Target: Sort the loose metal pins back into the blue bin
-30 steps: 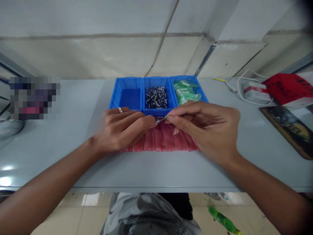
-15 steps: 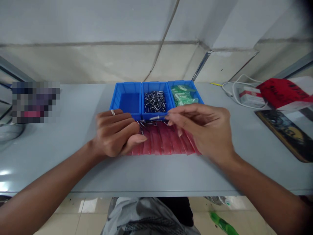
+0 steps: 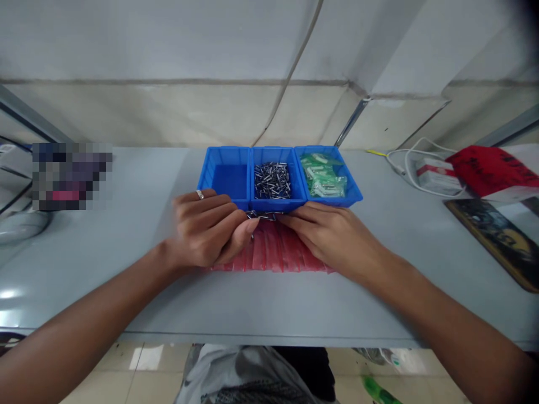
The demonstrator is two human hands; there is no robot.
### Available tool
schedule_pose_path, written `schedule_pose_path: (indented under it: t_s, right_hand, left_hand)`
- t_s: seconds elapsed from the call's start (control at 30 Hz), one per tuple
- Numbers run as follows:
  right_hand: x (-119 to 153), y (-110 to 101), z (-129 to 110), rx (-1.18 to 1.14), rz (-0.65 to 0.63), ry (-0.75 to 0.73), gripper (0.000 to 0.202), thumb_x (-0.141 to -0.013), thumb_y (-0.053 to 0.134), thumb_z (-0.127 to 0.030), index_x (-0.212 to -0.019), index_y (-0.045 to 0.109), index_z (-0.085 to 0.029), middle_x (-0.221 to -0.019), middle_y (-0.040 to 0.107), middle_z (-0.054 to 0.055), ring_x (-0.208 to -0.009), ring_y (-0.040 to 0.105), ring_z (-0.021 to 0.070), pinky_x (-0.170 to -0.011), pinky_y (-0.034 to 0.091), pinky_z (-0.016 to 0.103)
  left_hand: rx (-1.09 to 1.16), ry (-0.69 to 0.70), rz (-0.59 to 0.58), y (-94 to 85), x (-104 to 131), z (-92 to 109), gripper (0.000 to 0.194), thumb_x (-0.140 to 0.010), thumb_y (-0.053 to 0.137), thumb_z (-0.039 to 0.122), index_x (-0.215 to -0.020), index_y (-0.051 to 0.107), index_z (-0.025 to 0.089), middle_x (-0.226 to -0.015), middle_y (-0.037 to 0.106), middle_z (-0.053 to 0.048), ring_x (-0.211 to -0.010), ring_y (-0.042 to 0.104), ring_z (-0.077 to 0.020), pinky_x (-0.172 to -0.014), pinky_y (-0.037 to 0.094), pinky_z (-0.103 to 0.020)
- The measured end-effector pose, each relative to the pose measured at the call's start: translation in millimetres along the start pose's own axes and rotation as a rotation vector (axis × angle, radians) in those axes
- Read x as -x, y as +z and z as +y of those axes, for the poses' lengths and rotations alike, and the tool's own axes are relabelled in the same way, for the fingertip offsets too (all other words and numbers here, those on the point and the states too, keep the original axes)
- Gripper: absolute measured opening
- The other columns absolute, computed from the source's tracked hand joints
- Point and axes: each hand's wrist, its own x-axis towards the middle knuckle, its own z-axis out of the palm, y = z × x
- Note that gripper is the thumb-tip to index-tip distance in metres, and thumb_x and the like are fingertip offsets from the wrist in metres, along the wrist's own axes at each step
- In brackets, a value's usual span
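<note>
Several pink plastic bags [image 3: 275,249] lie side by side on the grey table, with small metal pins [image 3: 266,215] along their upper edge. My left hand [image 3: 210,227] is closed over the left end of the bags; what its curled fingers hold, if anything, is hidden. My right hand [image 3: 337,233] reaches down over the right part of the bags, fingertips at the pins; its grip is too small to make out. Just behind are three joined blue bins: the left one [image 3: 229,177] bare inside, the middle one with metal pins [image 3: 273,180], the right one with green-and-clear packets [image 3: 323,177].
On the right lie a dark phone-like slab [image 3: 497,238], a red packet [image 3: 490,168], a small white-and-red box [image 3: 438,175] and a white cable [image 3: 404,168]. A blurred-out item stands at the left beside a pale rounded object [image 3: 23,225]. The wall rises behind the bins.
My right hand has moved down and forward to the pins; the slim light piece it held up in its fingertips no longer shows. My left hand stays closed over the bags. The view has shifted slightly.
</note>
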Motion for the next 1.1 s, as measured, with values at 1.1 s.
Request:
schedule_pose_path:
  t_s: [1.1]
  right_hand:
    - [-10, -25, -25, -0.973, 0.605, 0.352, 0.022, -0.086, 0.077, -0.008, -0.096, 0.08, -0.027, -0.091, 0.077, 0.001, -0.084, 0.072, 0.0174, -0.07, 0.06, 0.034]
  left_hand:
    - [-0.043, -0.005, -0.02, 0.1, -3, 5, 0.006, -0.095, 0.07, 0.021, -0.094, 0.066, 0.017, -0.066, 0.071, 0.003, -0.054, 0.064, -0.0089, -0.051, 0.045, -0.024]
